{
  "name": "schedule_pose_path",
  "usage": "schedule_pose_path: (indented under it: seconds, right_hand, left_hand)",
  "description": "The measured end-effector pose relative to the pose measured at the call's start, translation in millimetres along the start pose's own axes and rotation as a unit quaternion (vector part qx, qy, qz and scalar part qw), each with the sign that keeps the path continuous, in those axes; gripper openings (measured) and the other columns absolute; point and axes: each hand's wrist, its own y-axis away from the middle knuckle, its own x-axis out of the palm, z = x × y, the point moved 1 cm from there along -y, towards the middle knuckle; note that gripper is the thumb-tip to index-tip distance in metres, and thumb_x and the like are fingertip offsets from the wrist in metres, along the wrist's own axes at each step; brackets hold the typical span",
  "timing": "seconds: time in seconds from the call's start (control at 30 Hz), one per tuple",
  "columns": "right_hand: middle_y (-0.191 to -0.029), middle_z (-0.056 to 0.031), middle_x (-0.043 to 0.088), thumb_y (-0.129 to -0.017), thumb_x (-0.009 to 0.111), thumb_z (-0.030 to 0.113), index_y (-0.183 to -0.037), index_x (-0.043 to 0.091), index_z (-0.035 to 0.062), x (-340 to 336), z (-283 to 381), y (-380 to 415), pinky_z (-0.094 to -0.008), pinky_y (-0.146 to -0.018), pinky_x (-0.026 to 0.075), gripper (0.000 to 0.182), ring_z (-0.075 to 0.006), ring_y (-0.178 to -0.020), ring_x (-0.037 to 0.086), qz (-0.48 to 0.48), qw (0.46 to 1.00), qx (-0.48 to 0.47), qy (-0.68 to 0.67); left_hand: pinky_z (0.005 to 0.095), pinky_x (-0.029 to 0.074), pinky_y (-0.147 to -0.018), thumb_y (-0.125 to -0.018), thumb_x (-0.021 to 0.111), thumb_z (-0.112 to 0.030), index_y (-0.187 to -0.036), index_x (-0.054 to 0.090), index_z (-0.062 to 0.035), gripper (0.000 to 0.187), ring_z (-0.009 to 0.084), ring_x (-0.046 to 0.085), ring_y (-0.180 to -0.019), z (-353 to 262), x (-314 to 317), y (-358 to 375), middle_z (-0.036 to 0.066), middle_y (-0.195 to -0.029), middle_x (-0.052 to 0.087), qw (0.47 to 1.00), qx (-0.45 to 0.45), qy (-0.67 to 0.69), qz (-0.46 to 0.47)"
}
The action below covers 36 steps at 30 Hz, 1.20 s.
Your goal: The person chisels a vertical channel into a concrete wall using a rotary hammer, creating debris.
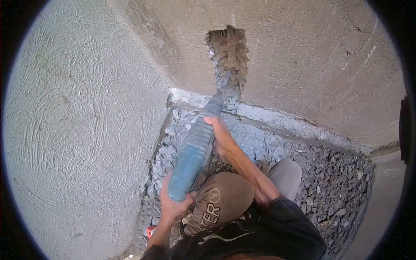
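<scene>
A long blue power hammer point(189, 162), dusty grey toward its front, slants up and to the right across the middle of the view. My left hand point(173, 201) is wrapped round its rear end, low and left of centre. Around the front part, near the nose, my right hand point(217, 130) is closed. The tool's chisel bit point(226, 80) reaches into the lower part of a rough cavity point(231, 47) in the wall, where its tip is blurred.
A plastered wall point(73, 121) rises on the left; the cavity wall point(303, 56) faces me. A pale ledge point(286, 123) runs along its base. Broken rubble point(333, 190) covers the ground around my knees. A small red object point(151, 231) lies at the lower left.
</scene>
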Motion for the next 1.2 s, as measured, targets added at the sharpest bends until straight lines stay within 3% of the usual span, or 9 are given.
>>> schedule_pose_path:
  seconds: [0.17,0.27,0.37,0.43,0.5,0.53,0.63,0.97,1.2]
  right_hand:
    - [-0.101,-0.0082,0.058,-0.083,0.066,0.031,-0.114,0.053,0.0039,-14,-17,-39,-0.0376,-0.085,0.050,0.043,-0.0213,-0.093,0.060,-0.009,0.998,-0.035,-0.043]
    - [-0.094,-0.0073,0.060,-0.084,0.066,0.030,-0.111,0.054,0.0028,-5,-4,-37,-0.0378,-0.085,0.050,0.040,-0.0218,-0.088,0.062,-0.043,0.992,0.015,-0.115]
    - [-0.102,-0.0105,0.060,-0.083,0.066,0.029,-0.117,0.053,0.0026,-9,-5,-41,-0.0401,-0.086,0.051,0.045,-0.0234,-0.090,0.062,-0.033,0.997,-0.016,-0.074]
    - [-0.111,-0.0145,0.057,-0.083,0.067,0.029,-0.122,0.050,0.0020,-7,-24,-38,-0.0410,-0.086,0.052,0.051,-0.0241,-0.095,0.061,-0.033,0.994,0.024,-0.100]
    - [-0.115,-0.0156,0.054,-0.082,0.068,0.029,-0.127,0.046,0.0012,9,-16,-16,-0.0398,-0.087,0.052,0.057,-0.0248,-0.101,0.059,-0.018,0.998,-0.048,-0.026]
    - [-0.109,-0.0091,0.052,-0.083,0.068,0.035,-0.124,0.044,0.0045,13,-18,-13,-0.0407,-0.088,0.051,0.057,-0.0225,-0.101,0.056,-0.012,0.997,-0.074,-0.015]
    - [-0.108,-0.0103,0.053,-0.081,0.069,0.034,-0.123,0.045,0.0022,18,-12,-5,-0.0392,-0.088,0.048,0.058,-0.0222,-0.101,0.055,0.032,0.999,-0.029,-0.007]
    - [-0.109,-0.0108,0.053,-0.081,0.069,0.034,-0.123,0.046,0.0009,15,11,14,-0.0376,-0.088,0.047,0.058,-0.0219,-0.101,0.053,0.007,0.999,-0.052,0.006]
    - [-0.100,-0.0084,0.055,-0.082,0.067,0.031,-0.114,0.052,0.0024,-20,11,-8,-0.0359,-0.078,0.049,0.045,-0.0194,-0.091,0.056,0.011,0.998,-0.058,0.024]
  left_hand:
    - [0.0347,0.048,-0.095,-0.066,0.085,-0.020,-0.135,0.047,0.0028,0.082,0.0218,0.063,-0.104,2,-4,-27,0.015,-0.115,0.066,0.998,-0.018,0.051,0.012]
    - [0.0346,0.047,-0.097,-0.065,0.086,-0.021,-0.136,0.047,0.0023,0.084,0.0208,0.063,-0.108,-11,-13,-51,0.015,-0.116,0.067,0.997,-0.043,-0.046,0.053]
    - [0.0355,0.047,-0.097,-0.065,0.088,-0.024,-0.137,0.047,0.0020,0.087,0.0219,0.063,-0.109,-2,-10,-50,0.015,-0.118,0.067,0.999,0.007,0.016,0.047]
    - [0.0356,0.047,-0.098,-0.065,0.089,-0.025,-0.137,0.047,0.0034,0.088,0.0231,0.063,-0.111,28,-14,-26,0.016,-0.121,0.065,0.999,0.006,-0.001,0.044]
    - [0.0353,0.046,-0.099,-0.066,0.088,-0.021,-0.136,0.046,0.0061,0.086,0.0226,0.061,-0.113,34,-11,-10,0.018,-0.125,0.062,1.000,0.026,0.001,-0.008]
    - [0.0358,0.045,-0.100,-0.065,0.088,-0.021,-0.135,0.045,0.0084,0.087,0.0222,0.059,-0.114,30,-9,-1,0.018,-0.126,0.061,0.999,0.018,0.028,-0.015]
    - [0.0358,0.045,-0.100,-0.064,0.089,-0.022,-0.136,0.043,0.0085,0.091,0.0214,0.059,-0.113,14,-4,17,0.017,-0.123,0.061,0.998,-0.015,0.027,-0.049]
    - [0.0340,0.046,-0.095,-0.064,0.088,-0.021,-0.137,0.042,0.0080,0.091,0.0204,0.059,-0.105,5,16,22,0.013,-0.115,0.062,0.998,0.008,0.030,-0.052]
    - [0.0347,0.051,-0.091,-0.065,0.086,-0.017,-0.135,0.045,0.0039,0.083,0.0228,0.064,-0.100,-5,49,17,0.015,-0.111,0.065,0.998,0.004,0.019,-0.056]
